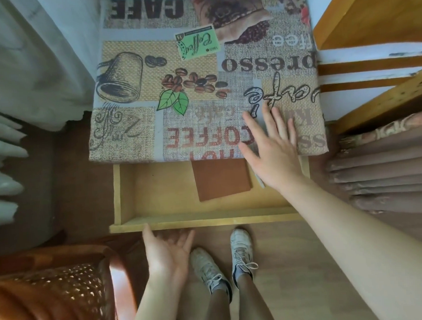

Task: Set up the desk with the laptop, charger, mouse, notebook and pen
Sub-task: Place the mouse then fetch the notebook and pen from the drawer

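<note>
notebook (222, 178): brown, flat, closed, in open drawer | pen (260, 181): just right

Illumination is soft, diffuse daylight of moderate brightness, entering from the upper left through the white curtain (28, 59), which is close to overexposed. The patterned cloth on the surface (177, 88) is evenly lit and free of glare. The open drawer (157, 187) interior is shaded beneath the surface edge. The wicker chair (53, 290) at lower left carries dappled light spots and is out of focus. The right forearm (356, 238) is bright and slightly soft. Wide-angle distortion bends the shelf (373, 97) edges and frame corners. Overall colour is warm, with mild smearing.
</note>
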